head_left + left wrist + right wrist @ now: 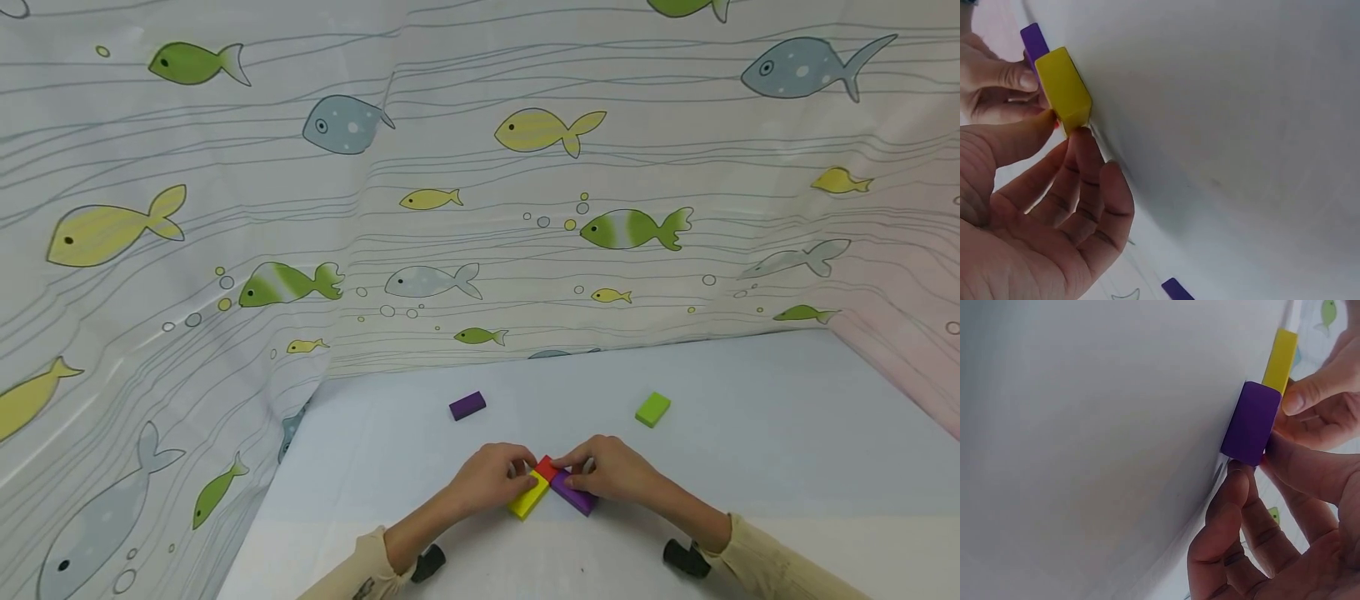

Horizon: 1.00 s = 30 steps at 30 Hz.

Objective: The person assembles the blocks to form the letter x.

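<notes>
Thumb and fingers of the left hand [495,477] pinch a yellow block [529,497], which lies slanted on the table. In the left wrist view the thumb presses one side of the yellow block [1063,87] while fingertips meet its end. The right hand [617,471] grips a purple block [574,493] the same way, slanted the other direction. Seen from the right wrist, the purple block [1252,422] stands close in front of the yellow one. A red block [546,468] sits at the far ends of both, between the two hands, partly covered by fingers.
A dark purple block [467,406] lies farther back on the left of the white table [337,467], and a lime green block [653,409] back on the right. Fish-printed sheeting [450,242] rises behind the table and along its left side.
</notes>
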Tool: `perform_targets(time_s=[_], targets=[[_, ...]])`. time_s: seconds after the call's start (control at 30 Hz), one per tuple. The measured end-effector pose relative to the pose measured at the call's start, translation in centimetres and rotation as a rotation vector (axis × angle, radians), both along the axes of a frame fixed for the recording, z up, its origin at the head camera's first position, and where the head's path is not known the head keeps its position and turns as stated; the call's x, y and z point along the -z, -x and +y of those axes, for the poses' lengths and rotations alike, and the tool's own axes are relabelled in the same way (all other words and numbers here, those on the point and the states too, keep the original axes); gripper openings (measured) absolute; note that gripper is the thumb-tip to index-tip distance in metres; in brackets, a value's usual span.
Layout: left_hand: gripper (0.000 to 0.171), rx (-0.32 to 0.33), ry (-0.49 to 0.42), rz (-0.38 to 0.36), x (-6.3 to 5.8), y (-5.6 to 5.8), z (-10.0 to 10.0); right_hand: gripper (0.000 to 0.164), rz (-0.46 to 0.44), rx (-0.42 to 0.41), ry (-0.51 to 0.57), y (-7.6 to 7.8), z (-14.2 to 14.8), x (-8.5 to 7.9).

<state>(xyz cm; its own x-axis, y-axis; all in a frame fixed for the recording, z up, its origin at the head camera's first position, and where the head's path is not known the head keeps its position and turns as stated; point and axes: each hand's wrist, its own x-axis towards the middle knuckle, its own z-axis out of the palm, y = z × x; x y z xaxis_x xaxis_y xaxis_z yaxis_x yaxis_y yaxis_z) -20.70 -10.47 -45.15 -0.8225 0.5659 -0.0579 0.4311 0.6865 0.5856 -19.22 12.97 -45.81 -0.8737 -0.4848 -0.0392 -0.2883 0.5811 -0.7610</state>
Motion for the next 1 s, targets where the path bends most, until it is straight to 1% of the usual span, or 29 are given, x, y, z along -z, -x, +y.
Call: perform_targets(time_s=[0.3, 0.47, 0.7, 0.8, 1.0], targets=[[0.021, -0.010, -0.021, 0.006, -0.02, -0.17, 0.12, 0.030, -0.010, 0.004, -0.003, 0.02, 0.01, 0.05], [0.021, -0.020, -0.053, -0.015, -0.06, -0.15, 0.09, 0.030, -0.005, 0.000, -0.009, -0.06, 0.00, -0.10], [0.022, 0.008, -0.116, -0.044, 0.07, 0.02, 0.22, 0.030, 0.008, -0.018, 0.000, 0.03, 0.13, -0.10], [0.022, 0.006, -0.120, -0.055, 0.25, 0.19, 0.32, 0.029, 0.013, -0.024, 0.006, 0.04, 0.19, -0.09], [0.022, -0.007, -0.125, -0.068, 0.23, 0.23, 0.40, 0.029, 0.015, -0.013, 0.012, 0.13, 0.20, -0.04]])
